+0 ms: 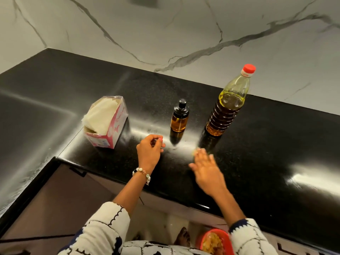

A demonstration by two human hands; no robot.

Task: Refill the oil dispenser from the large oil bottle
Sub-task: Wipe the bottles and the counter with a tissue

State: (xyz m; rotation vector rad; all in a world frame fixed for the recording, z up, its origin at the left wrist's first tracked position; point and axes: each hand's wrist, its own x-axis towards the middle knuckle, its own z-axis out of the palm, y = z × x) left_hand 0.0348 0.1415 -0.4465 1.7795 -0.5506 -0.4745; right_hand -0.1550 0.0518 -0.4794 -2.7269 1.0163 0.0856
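Observation:
A small amber oil dispenser with a black pump top stands upright on the black counter. To its right stands the large oil bottle, its red cap on, partly filled with golden oil. My left hand hovers in front of the dispenser with loosely curled fingers, holding nothing. Motion-blurred, my right hand hangs over the counter in front of the big bottle, its fingers stretched out. Neither hand touches a bottle.
A pink and white tissue box lies left of the dispenser. A marble wall backs the counter, which turns a corner at the left. Below the counter edge a red bin with scraps stands on the floor.

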